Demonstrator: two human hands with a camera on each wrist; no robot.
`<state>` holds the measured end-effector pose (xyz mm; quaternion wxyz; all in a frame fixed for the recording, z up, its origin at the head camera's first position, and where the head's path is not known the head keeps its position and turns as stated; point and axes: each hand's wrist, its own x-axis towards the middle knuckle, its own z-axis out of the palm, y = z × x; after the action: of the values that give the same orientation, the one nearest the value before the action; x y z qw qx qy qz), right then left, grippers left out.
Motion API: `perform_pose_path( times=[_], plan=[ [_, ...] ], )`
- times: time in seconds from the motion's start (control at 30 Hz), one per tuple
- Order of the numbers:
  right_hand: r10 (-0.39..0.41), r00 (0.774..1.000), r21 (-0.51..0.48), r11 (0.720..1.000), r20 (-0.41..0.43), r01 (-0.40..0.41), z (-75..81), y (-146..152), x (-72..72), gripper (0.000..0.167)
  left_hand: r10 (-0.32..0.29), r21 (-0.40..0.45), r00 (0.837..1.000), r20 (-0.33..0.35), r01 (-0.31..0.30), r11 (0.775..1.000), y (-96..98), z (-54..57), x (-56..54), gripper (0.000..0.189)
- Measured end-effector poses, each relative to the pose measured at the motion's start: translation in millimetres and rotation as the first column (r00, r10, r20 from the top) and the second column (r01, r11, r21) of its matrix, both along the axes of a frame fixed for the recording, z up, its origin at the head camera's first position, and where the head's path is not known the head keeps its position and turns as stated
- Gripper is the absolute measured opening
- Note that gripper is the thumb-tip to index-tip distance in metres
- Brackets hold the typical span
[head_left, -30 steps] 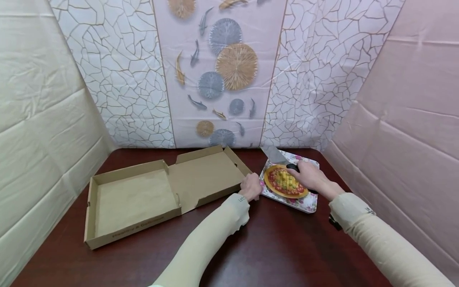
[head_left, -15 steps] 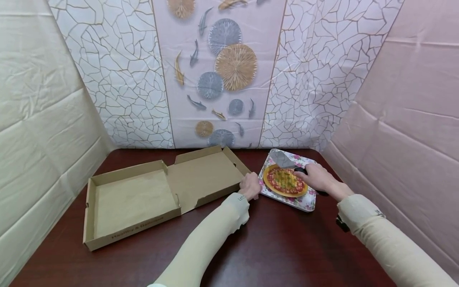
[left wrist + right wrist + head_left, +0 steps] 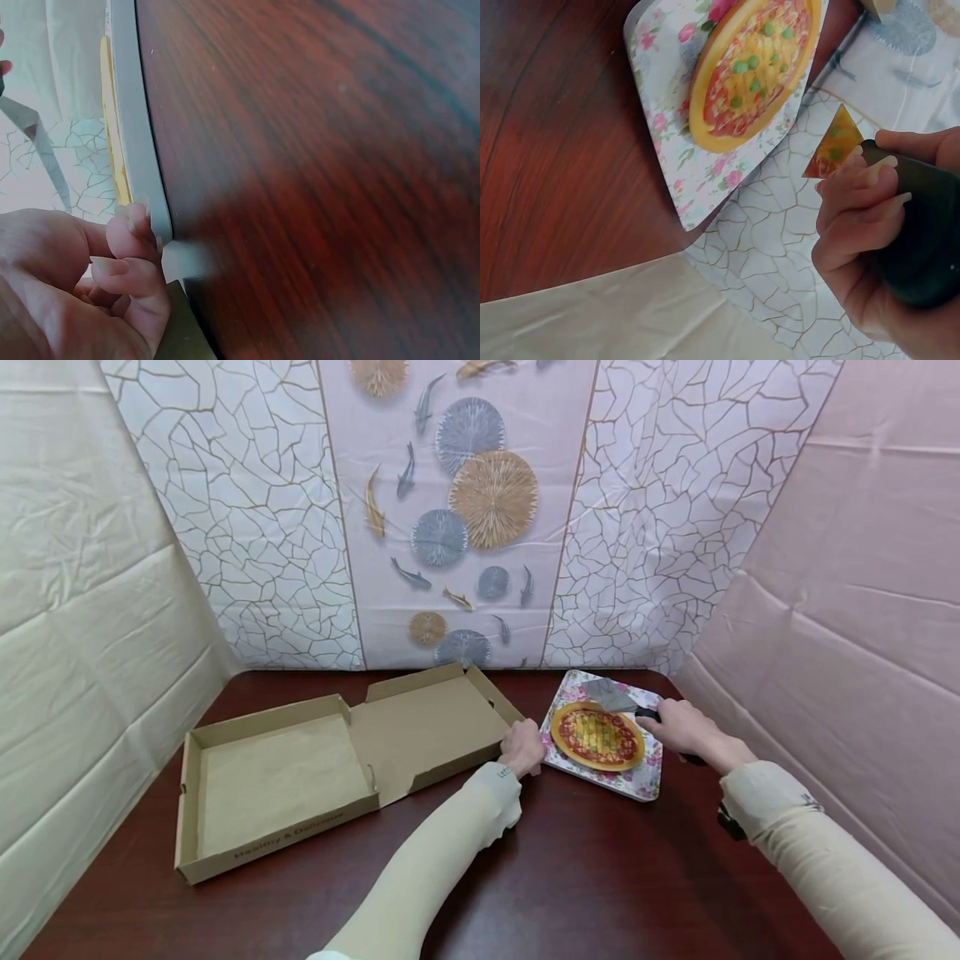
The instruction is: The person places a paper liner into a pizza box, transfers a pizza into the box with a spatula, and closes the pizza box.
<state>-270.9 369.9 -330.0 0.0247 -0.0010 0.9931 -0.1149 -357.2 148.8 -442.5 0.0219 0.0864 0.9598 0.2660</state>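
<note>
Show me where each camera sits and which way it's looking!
Head: on the person's head, facing forward and down at the table, box, tray, pizza and backdrop; left hand, right hand and sleeves show.
Left wrist: on that wrist, looking along the table and the tray's edge; the left hand shows close up, plus a bit of the right hand.
Right wrist: on that wrist, looking at the tray and pizza; the right hand shows, gripping the spatula by its handle.
Both wrist cameras see the tray and the spatula's blade.
</note>
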Motion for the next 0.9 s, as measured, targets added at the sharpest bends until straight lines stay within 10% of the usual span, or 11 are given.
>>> perform_pose_path(
  times=[0.9],
  plan=[
    [-0.083,0.996,0.051,0.995,0.021,0.082,-2.1,42.1,-0.6,0.043,0.001,0.046,1.0,0.022,-0.002,0.999,-2.0,1.8,1.3,0.015]
  ],
)
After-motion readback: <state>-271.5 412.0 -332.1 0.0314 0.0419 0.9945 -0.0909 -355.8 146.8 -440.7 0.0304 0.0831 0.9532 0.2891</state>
